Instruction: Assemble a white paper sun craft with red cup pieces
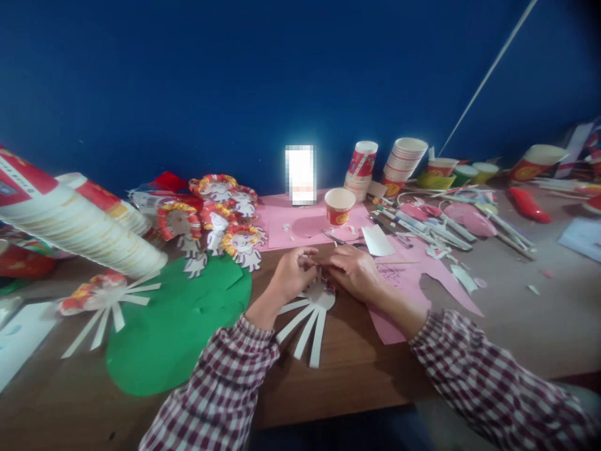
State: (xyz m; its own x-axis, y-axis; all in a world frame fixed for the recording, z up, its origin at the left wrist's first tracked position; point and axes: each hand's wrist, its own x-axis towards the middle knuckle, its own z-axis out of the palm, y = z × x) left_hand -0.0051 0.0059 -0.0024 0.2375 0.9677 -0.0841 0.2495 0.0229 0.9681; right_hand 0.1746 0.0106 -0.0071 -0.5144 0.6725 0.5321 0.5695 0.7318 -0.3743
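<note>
While both hands meet above the wooden table (347, 388), the left hand (292, 274) has its fingers drawn together at the upper edge of the cut cup (320, 299). The right hand (354, 270) is bent in over the same edge, its fingers also together on it; the fingertips overlap there, so the exact grip is partly hidden. The cut cup lies between and just below the hands, its white strips fanned out toward the person over the bare wood. Checked sleeves (225, 376) cover both forearms. Just beyond the hands lie scissors (334, 238) and a white card (378, 241). To the right, under the right wrist, spreads a cut pink sheet (404, 282) with dark pen lines on it. Behind the hands, a single cup (340, 208) stands upright on another pink sheet (282, 227), with a bright, blurred-out panel (301, 175) at its back edge. Left of the hands is a large green sheet (173, 338), and near its far edge lie several paper figures (216, 228) with red and yellow rings. A second cut cup (101, 297), also with splayed strips, lies at the green sheet's left side, below leaning cup stacks (89, 219). Farther right are upright cup stacks (406, 160), a scatter of pens and scraps (441, 228), and a red object (530, 205). A blue wall (188, 81) rises behind.
</note>
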